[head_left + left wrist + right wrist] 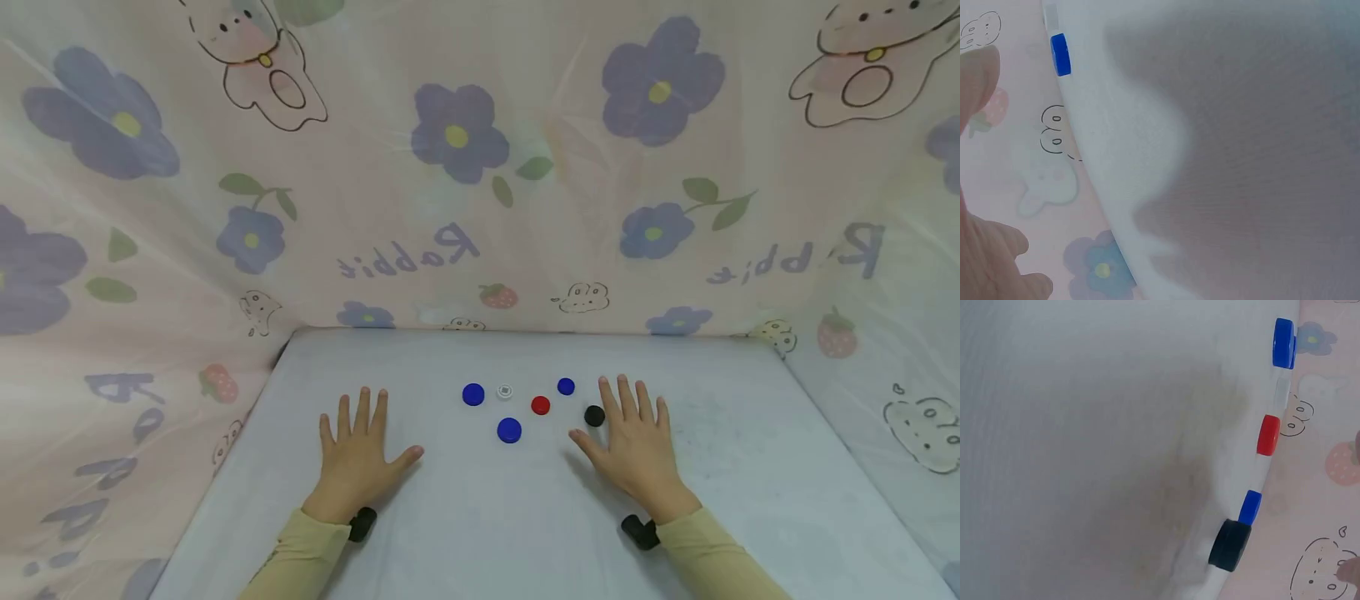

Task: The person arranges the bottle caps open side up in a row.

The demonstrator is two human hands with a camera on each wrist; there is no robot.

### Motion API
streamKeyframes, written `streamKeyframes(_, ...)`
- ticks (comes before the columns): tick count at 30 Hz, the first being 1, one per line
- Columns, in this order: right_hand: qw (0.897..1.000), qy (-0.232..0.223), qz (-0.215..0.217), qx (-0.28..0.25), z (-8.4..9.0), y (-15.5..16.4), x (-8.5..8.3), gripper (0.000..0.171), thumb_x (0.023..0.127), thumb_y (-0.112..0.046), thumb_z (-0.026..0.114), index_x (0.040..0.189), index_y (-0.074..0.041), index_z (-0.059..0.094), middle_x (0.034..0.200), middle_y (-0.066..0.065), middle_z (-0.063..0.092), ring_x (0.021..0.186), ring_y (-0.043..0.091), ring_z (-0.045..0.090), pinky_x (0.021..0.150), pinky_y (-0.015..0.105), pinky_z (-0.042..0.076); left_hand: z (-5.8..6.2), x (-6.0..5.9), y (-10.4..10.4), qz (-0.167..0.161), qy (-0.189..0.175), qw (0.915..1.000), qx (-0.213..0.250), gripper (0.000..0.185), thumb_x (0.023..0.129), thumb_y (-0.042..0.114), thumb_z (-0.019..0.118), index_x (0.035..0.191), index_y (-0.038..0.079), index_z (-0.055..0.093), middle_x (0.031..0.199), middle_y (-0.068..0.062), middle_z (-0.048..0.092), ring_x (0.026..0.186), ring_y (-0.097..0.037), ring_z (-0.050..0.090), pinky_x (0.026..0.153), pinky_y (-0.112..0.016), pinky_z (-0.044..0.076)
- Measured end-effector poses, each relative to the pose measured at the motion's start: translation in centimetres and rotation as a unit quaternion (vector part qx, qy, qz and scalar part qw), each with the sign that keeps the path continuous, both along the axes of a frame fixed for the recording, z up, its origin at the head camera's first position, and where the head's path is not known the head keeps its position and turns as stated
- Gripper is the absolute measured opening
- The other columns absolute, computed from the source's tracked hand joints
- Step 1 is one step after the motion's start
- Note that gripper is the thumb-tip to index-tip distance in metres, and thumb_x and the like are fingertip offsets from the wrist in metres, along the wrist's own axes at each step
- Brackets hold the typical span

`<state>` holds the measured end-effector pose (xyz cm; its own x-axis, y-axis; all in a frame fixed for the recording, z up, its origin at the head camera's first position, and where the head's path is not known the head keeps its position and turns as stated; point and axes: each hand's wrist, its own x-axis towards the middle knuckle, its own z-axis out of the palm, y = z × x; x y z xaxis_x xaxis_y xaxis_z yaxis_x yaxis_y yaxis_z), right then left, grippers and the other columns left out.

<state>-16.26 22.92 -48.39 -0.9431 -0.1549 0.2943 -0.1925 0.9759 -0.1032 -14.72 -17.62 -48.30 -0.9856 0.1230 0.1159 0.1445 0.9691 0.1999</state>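
Observation:
My left hand (356, 467) is at the left of the white table, palm down with fingers spread and nothing held. Opposite it, my right hand (639, 454) is spread the same way, its thumb and index finger close to a black bottle cap (594, 416). Between the hands lie a large blue cap (473, 394), a second large blue cap (509, 430) nearer the front, and a smaller blue cap (566, 387). A red cap (540, 405) and a small white cap (505, 391) lie among them. In the right wrist view the black cap (1230, 545) shows thick and flat-lying.
The white-covered table (480, 533) ends at the back against a hanging curtain (360, 167) printed with flowers and rabbits. Curtain also encloses both sides. A black wrist camera (363, 524) sits on the left wrist and another black camera (640, 532) on the right.

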Motion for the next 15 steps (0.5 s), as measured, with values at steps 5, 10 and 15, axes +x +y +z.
streamKeyframes(5, 1.000, -0.010, 0.001, -0.004, 0.2, -0.2, 0.0, 0.101, 0.083, -0.080, 0.041, 0.154, -0.010, 0.023, 0.154, 0.023, 0.024, 0.141, 0.046, 0.013, 0.108, 0.065, 0.003, 0.1, 0.0, 0.3, -0.002, 0.004, 1.0000, -0.004, 0.106, 0.082, 0.077, 0.048, 0.155, 0.007, 0.015, 0.158, -0.023, 0.009, 0.141, -0.049, -0.003, 0.105, -0.069, -0.004)
streamKeyframes(10, 1.000, -0.014, 0.013, -0.021, 0.4, -0.9, 0.1, 0.101, 0.083, -0.079, 0.043, 0.154, -0.010, 0.023, 0.154, 0.023, 0.024, 0.140, 0.046, 0.016, 0.108, 0.064, 0.009, 0.4, 0.1, 0.5, -0.012, 0.014, 0.9998, 0.011, 0.106, 0.081, 0.075, 0.053, 0.154, 0.007, 0.018, 0.157, -0.023, 0.013, 0.142, -0.048, 0.002, 0.106, -0.067, 0.001)
streamKeyframes(15, 0.997, -0.004, 0.036, -0.063, 0.7, -1.7, 0.0, 0.102, 0.081, -0.078, 0.049, 0.152, -0.009, 0.026, 0.151, 0.023, 0.031, 0.136, 0.045, 0.027, 0.105, 0.062, 0.022, 1.1, -0.2, 1.5, -0.046, 0.014, 0.9950, 0.088, 0.107, 0.078, 0.072, 0.061, 0.154, 0.010, 0.020, 0.156, -0.020, 0.020, 0.140, -0.046, 0.017, 0.105, -0.065, 0.017)
